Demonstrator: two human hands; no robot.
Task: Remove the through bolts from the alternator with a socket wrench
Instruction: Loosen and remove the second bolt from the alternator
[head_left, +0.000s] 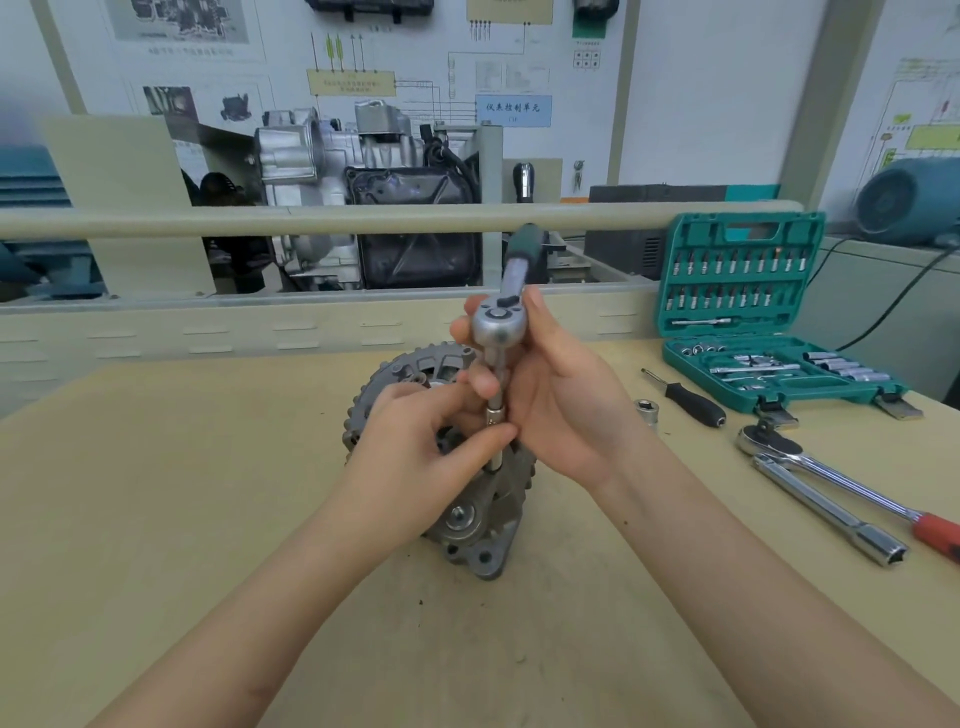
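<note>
Grey cast alternator (467, 525) stands mid-desk (156, 493). The left hand (415, 457) pinches the socket wrench (496, 332) extension; the right hand (561, 410) grips its head. No legible writing on either.

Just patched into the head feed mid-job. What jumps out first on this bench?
Dead centre, both hands work a socket wrench standing upright over the alternator on the table: the right hand holds it near the ratchet head, and the left hand pinches the extension lower down. To the right, an open green socket set case stands out, with a loose socket, a screwdriver and two long wrenches in front of it.
</note>
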